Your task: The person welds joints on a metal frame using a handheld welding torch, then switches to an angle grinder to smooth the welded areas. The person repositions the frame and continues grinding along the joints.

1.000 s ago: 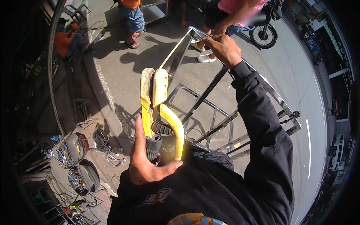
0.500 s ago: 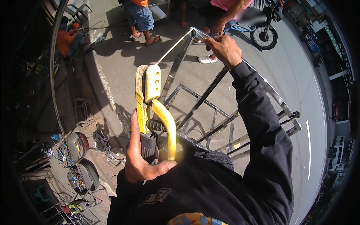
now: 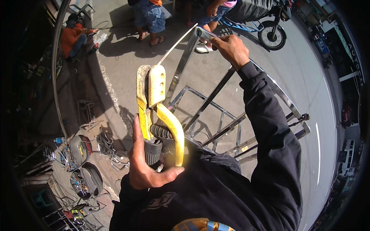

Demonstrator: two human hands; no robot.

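My left hand (image 3: 150,169) is closed round a yellow welding electrode holder (image 3: 157,86), its thumb at the end of the curved lever. From the holder's jaws a thin pale welding rod (image 3: 178,43) slants up to the right, its tip close by the top corner of a metal frame (image 3: 181,71). That frame is of shiny square tubing and stands in front of me. My right hand (image 3: 232,49) grips its top rail just right of the corner, fingers wrapped over the tube. Part of the left fingers is hidden behind the holder's black grip.
Two people stand beyond the frame, and a person in orange (image 3: 73,40) crouches far left. A motorcycle (image 3: 272,35) stands at the far right beside the road. Tool bags (image 3: 90,179) and metal pieces lie to the left. A dark cable (image 3: 56,77) curves down the left side.
The welding rod's tip has shifted slightly up and away from the frame's corner. The person in pink has stepped left, and the crouching person's arm now reaches out. My right hand stays on the rail.
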